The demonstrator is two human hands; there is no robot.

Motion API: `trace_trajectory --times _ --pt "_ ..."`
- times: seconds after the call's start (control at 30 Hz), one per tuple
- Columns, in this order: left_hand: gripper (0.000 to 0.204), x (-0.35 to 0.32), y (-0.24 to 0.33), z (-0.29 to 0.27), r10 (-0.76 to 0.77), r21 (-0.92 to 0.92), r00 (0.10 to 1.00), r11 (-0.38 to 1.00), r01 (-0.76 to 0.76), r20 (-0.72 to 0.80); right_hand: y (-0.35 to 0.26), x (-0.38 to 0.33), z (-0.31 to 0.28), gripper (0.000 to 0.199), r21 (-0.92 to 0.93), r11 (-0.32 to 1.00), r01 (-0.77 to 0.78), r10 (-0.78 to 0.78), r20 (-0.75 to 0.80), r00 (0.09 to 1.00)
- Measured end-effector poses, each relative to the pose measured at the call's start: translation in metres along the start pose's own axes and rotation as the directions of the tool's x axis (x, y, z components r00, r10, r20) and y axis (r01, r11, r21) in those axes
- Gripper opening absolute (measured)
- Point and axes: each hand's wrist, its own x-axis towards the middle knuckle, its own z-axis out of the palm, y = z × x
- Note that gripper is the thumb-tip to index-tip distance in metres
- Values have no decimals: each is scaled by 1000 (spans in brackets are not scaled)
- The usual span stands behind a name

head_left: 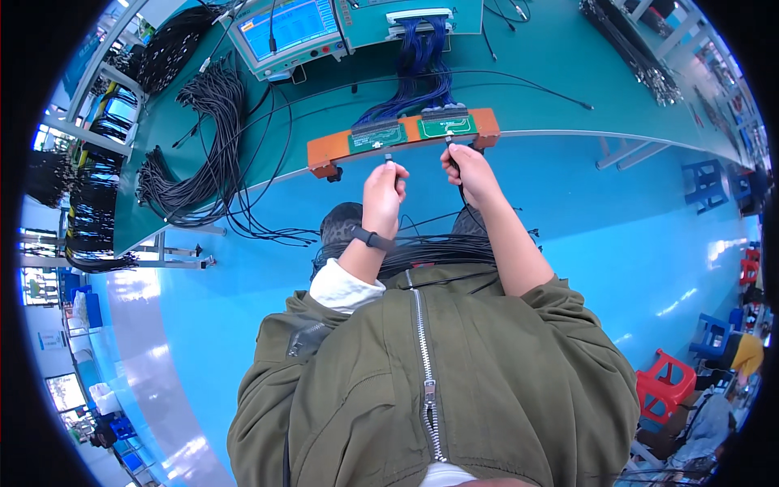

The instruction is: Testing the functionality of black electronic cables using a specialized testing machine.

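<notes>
My left hand (381, 196), with a dark band at its wrist, pinches a small cable connector (389, 157) just below the left green circuit board (365, 142). My right hand (474, 174) grips another black cable's connector (449, 141) at the near edge of the right green circuit board (458, 127). Whether either plug sits in its socket, I cannot tell. Both boards are mounted on an orange block (326, 151) at the table's front edge. Blue wire bundles (412, 69) run from the boards to a white connector strip at the back.
A tester with a lit screen (288, 31) stands at the back left of the green table (527, 105). Black cable bundles (215, 154) hang over its left edge, and more cables (438, 253) lie across my lap. A loose cable end (586, 105) rests on the right. Red stools (665, 385) stand lower right.
</notes>
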Motion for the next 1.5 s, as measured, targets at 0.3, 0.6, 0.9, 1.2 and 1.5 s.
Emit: trace_trajectory --times 0.3,0.6,0.9,1.2,1.5 --pt "24 4 4 -6 -53 32 997 998 55 -53 -4 2 -1 26 0 999 -34 34 16 999" --pt "23 10 5 -8 -49 -6 996 999 49 -76 1 3 -5 28 52 999 -14 15 -21 1000" --pt "24 7 6 -4 -61 -53 993 997 56 -102 -37 1 11 25 554 705 -443 523 16 852" --pt "26 10 7 1 -71 -39 992 997 67 -101 -14 -2 21 24 206 977 -54 92 -183 979" --pt "31 9 28 -46 4 652 1000 758 13 -25 -4 -12 -56 21 -12 1000 -19 18 -105 994"
